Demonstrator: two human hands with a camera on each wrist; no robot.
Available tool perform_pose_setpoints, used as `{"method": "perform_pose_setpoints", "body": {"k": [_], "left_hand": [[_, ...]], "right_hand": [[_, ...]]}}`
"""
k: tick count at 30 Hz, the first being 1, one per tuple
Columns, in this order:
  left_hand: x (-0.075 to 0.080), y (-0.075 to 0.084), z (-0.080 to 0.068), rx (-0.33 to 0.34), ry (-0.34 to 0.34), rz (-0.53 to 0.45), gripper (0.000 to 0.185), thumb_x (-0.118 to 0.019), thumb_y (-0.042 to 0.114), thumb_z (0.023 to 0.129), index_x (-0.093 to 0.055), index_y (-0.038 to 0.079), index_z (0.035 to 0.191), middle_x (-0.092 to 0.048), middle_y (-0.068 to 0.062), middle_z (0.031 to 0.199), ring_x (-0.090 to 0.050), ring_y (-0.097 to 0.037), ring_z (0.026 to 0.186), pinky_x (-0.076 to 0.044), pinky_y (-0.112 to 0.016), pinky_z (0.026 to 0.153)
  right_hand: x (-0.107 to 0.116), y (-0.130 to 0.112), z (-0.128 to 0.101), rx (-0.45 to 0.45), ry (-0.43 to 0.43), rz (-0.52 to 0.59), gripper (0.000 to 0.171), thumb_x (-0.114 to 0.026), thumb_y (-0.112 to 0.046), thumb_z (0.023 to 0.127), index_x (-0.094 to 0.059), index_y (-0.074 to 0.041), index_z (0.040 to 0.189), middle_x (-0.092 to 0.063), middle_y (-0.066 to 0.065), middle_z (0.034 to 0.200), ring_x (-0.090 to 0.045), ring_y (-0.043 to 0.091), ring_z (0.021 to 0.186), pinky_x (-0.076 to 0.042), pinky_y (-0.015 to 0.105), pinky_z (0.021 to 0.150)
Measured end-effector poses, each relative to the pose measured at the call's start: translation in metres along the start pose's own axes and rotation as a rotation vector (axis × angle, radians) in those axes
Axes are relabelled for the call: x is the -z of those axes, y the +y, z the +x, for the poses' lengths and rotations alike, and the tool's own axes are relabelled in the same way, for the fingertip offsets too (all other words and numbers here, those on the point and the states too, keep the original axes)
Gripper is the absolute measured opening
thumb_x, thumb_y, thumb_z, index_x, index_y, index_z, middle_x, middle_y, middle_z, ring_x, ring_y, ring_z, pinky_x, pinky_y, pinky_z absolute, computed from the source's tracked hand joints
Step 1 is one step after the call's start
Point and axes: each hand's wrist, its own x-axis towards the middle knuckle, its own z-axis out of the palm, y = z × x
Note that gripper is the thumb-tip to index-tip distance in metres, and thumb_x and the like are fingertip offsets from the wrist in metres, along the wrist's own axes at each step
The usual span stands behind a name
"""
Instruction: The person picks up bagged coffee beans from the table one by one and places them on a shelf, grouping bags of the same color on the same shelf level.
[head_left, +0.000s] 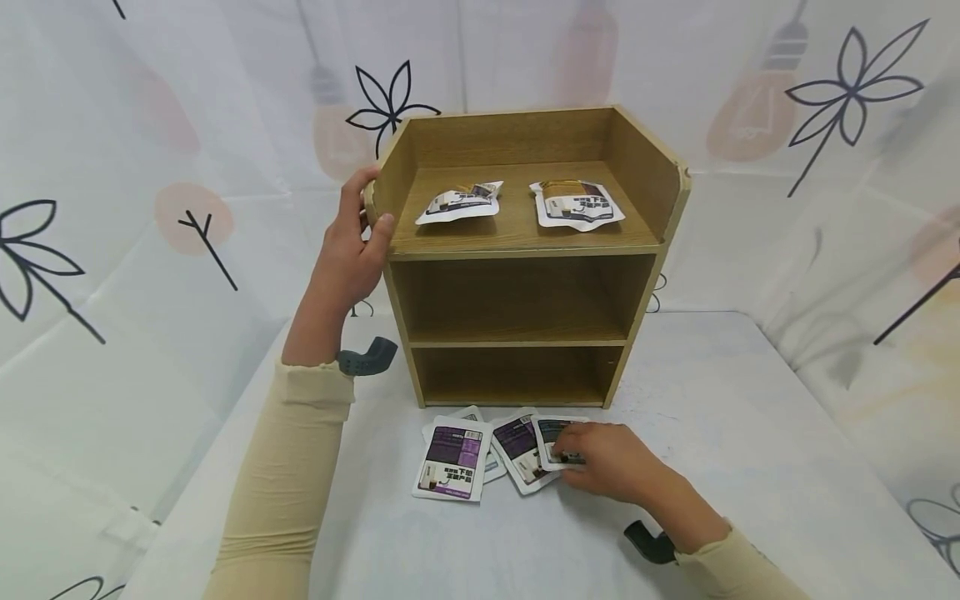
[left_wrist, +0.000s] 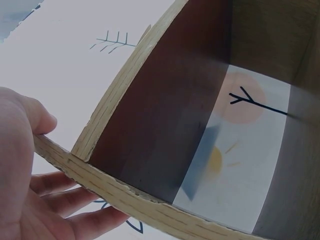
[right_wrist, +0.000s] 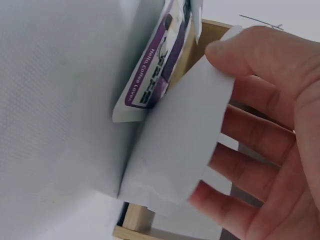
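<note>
A small wooden shelf unit (head_left: 517, 252) stands on the table, and my left hand (head_left: 352, 242) grips the upper edge of its left side panel. The left wrist view shows the thumb on one side of the panel edge (left_wrist: 125, 195) and the fingers on the other. My right hand (head_left: 611, 462) pinches a coffee packet (head_left: 550, 433) in front of the shelf. In the right wrist view its plain white side (right_wrist: 180, 135) shows, tilted up, thumb at its edge. Beside it lies another coffee packet (head_left: 517, 446) with a purple print, partly covered.
Further left, a purple-printed packet (head_left: 452, 458) overlaps a mostly hidden packet (head_left: 495, 468) on the white table (head_left: 375, 533). On the shelf's top level lie a left packet (head_left: 461, 202) and a right packet (head_left: 576, 206). A patterned white cloth (head_left: 225, 108) hangs behind.
</note>
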Motion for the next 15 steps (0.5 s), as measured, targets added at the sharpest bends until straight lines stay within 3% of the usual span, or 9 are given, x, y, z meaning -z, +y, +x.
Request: {"method": "perform_pose_setpoints", "body": {"k": [5,15], "left_hand": [[0.000,0.000,0.000,0.008,-0.003,0.004,0.050,-0.036,0.038,0.100,-0.013,0.049,0.144,-0.033,-0.005,0.154,-0.040,-0.026,0.139,-0.043,-0.053,0.104],[0.000,0.000,0.000,0.007,-0.006,0.000,0.050,-0.036,0.038,0.100,-0.013,0.047,0.144,-0.032,-0.005,0.154,-0.039,-0.026,0.140,-0.043,-0.054,0.103]], "right_hand": [[0.005,-0.001,-0.001,0.047,0.094,-0.015,0.017,-0.078,-0.025,0.077,-0.074,-0.023,0.093,-0.069,-0.009,0.092,-0.066,0.010,0.080,-0.053,0.030,0.064],[0.016,-0.002,-0.002,0.108,0.274,-0.038,0.014,-0.079,-0.013,0.076,-0.077,-0.019,0.089,-0.068,-0.009,0.084,-0.066,0.008,0.076,-0.054,0.027,0.063]]}}
